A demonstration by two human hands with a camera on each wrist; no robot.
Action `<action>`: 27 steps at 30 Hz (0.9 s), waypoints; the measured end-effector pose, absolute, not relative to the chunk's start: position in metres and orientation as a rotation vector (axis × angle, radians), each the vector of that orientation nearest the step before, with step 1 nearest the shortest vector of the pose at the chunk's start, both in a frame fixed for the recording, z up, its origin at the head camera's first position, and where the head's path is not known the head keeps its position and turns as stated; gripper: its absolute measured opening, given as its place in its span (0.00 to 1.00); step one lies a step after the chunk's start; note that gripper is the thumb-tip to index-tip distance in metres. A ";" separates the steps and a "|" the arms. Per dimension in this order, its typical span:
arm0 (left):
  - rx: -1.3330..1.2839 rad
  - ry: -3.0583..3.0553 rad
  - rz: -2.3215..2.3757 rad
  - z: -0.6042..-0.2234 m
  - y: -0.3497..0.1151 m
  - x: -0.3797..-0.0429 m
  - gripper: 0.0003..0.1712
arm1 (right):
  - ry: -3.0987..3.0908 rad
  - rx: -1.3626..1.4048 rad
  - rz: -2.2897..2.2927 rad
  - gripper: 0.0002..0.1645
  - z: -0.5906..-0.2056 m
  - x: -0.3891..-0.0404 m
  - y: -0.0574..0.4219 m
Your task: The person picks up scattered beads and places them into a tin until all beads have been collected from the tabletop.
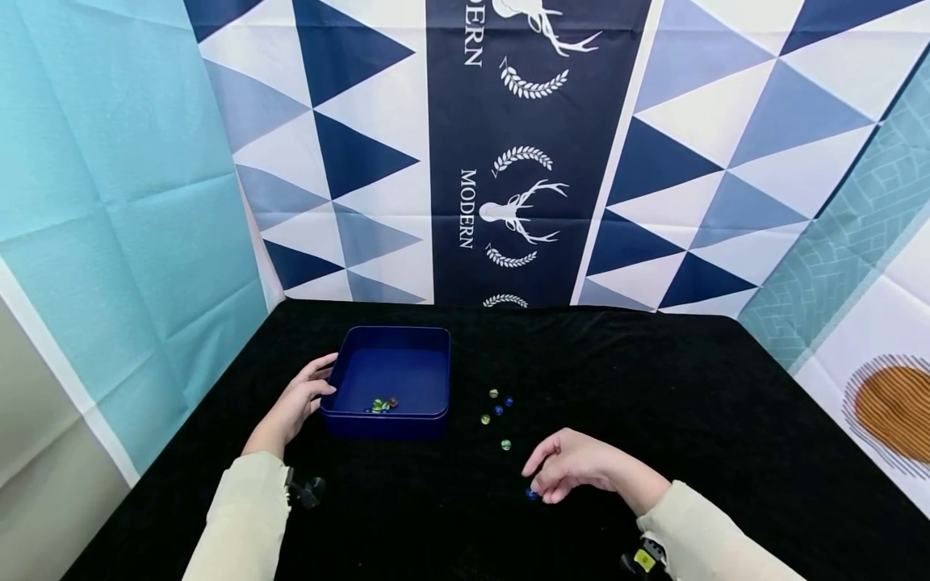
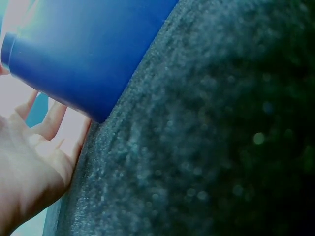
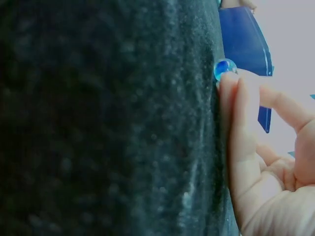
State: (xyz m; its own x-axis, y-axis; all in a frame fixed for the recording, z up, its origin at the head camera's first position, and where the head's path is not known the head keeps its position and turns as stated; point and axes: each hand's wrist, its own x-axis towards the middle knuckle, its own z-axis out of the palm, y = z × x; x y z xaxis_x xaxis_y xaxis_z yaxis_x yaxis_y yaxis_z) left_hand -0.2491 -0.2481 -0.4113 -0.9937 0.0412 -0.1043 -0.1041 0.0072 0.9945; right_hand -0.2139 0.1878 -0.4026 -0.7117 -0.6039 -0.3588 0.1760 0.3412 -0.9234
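My left hand point(image 1: 294, 403) rests against the left outer side of a dark blue square box point(image 1: 445, 371), its fingers fairly straight along the wall. The wall's outer face point(image 2: 93, 54) fills the top of the left wrist view. A small cluster of glass marbles point(image 1: 380, 406) lies inside, near the front wall. To the right, my right hand point(image 1: 577, 466) pinches a blue marble point(image 3: 224, 69) at its fingertips, low at the cloth. Between box and right hand lie several loose marbles, among them a green one point(image 1: 505, 445) and a blue one point(image 1: 498, 410).
A black cloth point(image 1: 639, 379) covers the table. Behind it hangs a patterned curtain point(image 1: 378, 161), with a light blue fabric panel point(image 1: 131, 202) at the left and another patterned cloth point(image 1: 872, 323) at the right.
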 end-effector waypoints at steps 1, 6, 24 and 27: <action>-0.066 2.151 2.143 -0.412 -0.248 -0.249 0.38 | 1.913 -0.378 -1.423 0.11 -0.402 -0.213 0.188; -0.074 2.151 2.145 -0.412 -0.248 -0.249 0.38 | 1.871 -0.421 -1.346 0.10 -0.401 -0.212 0.187; -0.050 2.165 2.166 -0.413 -0.247 -0.249 0.37 | 1.696 -0.359 -1.748 0.08 -0.409 -0.229 0.181; -0.065 2.162 2.167 -0.413 -0.247 -0.248 0.37 | 1.712 -0.297 -1.847 0.08 -0.409 -0.231 0.177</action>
